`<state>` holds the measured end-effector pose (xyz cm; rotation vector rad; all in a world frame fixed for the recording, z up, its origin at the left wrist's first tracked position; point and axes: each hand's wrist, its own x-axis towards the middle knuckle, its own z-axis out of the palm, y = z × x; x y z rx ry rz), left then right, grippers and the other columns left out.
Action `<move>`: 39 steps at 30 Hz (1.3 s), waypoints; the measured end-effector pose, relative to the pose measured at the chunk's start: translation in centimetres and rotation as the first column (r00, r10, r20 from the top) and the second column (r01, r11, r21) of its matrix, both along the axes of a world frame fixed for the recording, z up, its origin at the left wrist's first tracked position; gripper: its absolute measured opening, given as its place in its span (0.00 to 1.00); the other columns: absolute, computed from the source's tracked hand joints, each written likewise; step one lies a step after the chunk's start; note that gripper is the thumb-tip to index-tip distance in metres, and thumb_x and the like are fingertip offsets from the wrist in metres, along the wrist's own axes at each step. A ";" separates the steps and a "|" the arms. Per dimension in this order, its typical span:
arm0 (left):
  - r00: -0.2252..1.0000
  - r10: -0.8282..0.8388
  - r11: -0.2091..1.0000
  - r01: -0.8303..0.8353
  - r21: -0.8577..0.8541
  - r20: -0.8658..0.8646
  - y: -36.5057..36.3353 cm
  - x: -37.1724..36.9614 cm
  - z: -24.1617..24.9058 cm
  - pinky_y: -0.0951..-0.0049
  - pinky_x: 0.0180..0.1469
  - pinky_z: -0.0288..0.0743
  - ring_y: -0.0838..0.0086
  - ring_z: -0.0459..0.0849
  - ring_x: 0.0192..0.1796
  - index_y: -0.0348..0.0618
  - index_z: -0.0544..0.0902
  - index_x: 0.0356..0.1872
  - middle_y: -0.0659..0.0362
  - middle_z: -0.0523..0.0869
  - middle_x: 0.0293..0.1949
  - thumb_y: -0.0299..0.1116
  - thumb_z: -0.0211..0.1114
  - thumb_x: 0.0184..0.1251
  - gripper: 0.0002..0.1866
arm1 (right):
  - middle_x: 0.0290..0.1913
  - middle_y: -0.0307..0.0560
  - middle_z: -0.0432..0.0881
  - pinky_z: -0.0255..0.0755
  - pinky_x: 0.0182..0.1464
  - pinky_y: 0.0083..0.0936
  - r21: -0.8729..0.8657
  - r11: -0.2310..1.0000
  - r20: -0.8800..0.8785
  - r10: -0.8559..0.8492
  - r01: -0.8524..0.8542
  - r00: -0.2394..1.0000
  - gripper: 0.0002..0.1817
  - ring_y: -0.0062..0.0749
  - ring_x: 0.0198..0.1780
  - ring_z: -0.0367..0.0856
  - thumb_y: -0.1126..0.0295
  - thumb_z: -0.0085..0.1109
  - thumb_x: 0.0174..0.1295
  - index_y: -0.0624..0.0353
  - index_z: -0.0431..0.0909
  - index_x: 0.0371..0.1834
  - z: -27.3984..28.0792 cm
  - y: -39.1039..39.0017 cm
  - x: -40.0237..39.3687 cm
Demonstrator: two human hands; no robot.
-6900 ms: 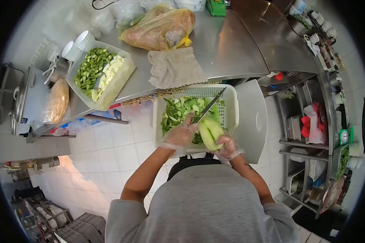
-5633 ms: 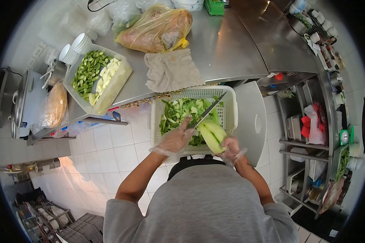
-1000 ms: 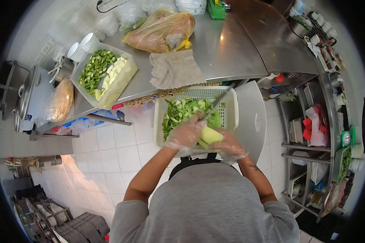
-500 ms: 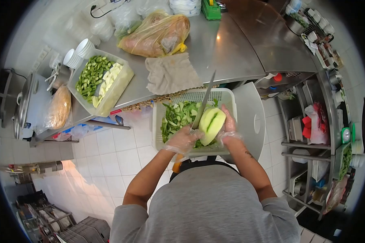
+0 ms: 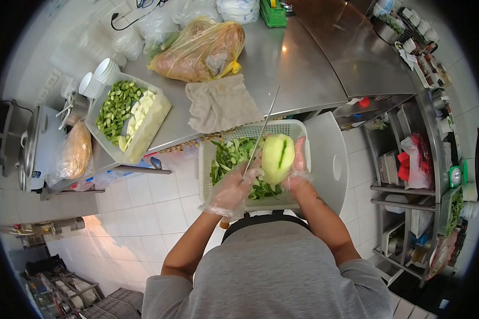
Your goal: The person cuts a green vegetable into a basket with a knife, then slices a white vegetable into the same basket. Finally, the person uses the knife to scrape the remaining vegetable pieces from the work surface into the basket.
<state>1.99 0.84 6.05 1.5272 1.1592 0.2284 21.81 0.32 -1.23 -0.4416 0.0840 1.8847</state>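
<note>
My left hand [image 5: 231, 190], in a clear plastic glove, is closed on a long knife [image 5: 264, 123], its blade pointing up and away from me. My right hand [image 5: 299, 166], also gloved, cups the right side of a peeled, pale green papaya [image 5: 278, 159] with a dark green strip down its middle. The blade runs just left of the papaya. Both hands are over a white perforated basket [image 5: 302, 127], which holds cut green leaves and pale pieces [image 5: 231, 157].
Behind the basket runs a steel counter [image 5: 303, 69] with a grey cloth [image 5: 218, 103], a yellow-tied plastic bag [image 5: 202, 50] and a tub [image 5: 157, 127] of cut green and pale vegetables. A grey stool [image 5: 332, 159] is under the basket; shelves [image 5: 404, 191] stand at right.
My left hand has rolled and shifted slightly left, turning the blade closer to edge-on. The papaya has tipped more upright in my right hand.
</note>
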 end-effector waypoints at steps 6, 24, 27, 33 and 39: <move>0.999 -0.023 0.895 0.005 0.445 0.035 -0.4 0.6 -0.1 0.58 0.49 0.76 0.48 0.82 0.47 0.36 0.59 0.70 0.38 0.79 0.51 0.52 0.52 0.71 0.36 | 0.54 0.52 0.78 0.73 0.59 0.45 -0.144 0.988 0.104 -0.040 0.055 0.994 0.43 0.46 0.55 0.77 0.29 0.47 0.58 0.55 0.71 0.62 -0.6 1.2 -0.6; 0.983 -0.124 0.951 0.157 0.266 -0.137 0.3 0.2 -0.6 0.56 0.53 0.74 0.46 0.81 0.52 0.38 0.59 0.68 0.37 0.77 0.55 0.46 0.53 0.71 0.31 | 0.53 0.47 0.80 0.78 0.46 0.49 -0.274 0.946 0.252 0.243 -0.171 0.937 0.33 0.41 0.50 0.80 0.35 0.50 0.62 0.49 0.75 0.58 -0.4 -1.7 -1.8; 0.969 -0.134 0.945 0.188 0.268 -0.208 -0.4 0.2 0.3 0.56 0.52 0.74 0.45 0.81 0.51 0.38 0.59 0.68 0.37 0.78 0.54 0.46 0.53 0.71 0.31 | 0.55 0.47 0.79 0.78 0.46 0.49 -0.287 0.954 0.238 0.164 -0.092 0.957 0.35 0.42 0.51 0.80 0.34 0.48 0.62 0.49 0.74 0.60 -0.9 -1.0 -1.4; 0.978 -0.090 0.942 0.145 0.303 -0.188 0.3 1.2 -0.7 0.53 0.47 0.75 0.45 0.82 0.46 0.33 0.62 0.63 0.37 0.81 0.45 0.49 0.50 0.72 0.30 | 0.51 0.47 0.81 0.79 0.48 0.45 -0.231 0.964 0.254 0.194 -0.135 0.948 0.32 0.40 0.49 0.81 0.37 0.50 0.63 0.50 0.75 0.59 -2.5 -1.2 -1.3; 0.974 -0.115 0.944 0.169 0.285 -0.197 2.0 0.6 -4.1 0.52 0.51 0.73 0.42 0.81 0.48 0.34 0.63 0.61 0.35 0.80 0.46 0.54 0.46 0.73 0.31 | 0.44 0.50 0.83 0.79 0.42 0.48 -0.207 0.961 0.423 0.256 -0.182 0.869 0.33 0.47 0.42 0.83 0.36 0.50 0.62 0.51 0.76 0.56 -2.0 -2.7 -2.5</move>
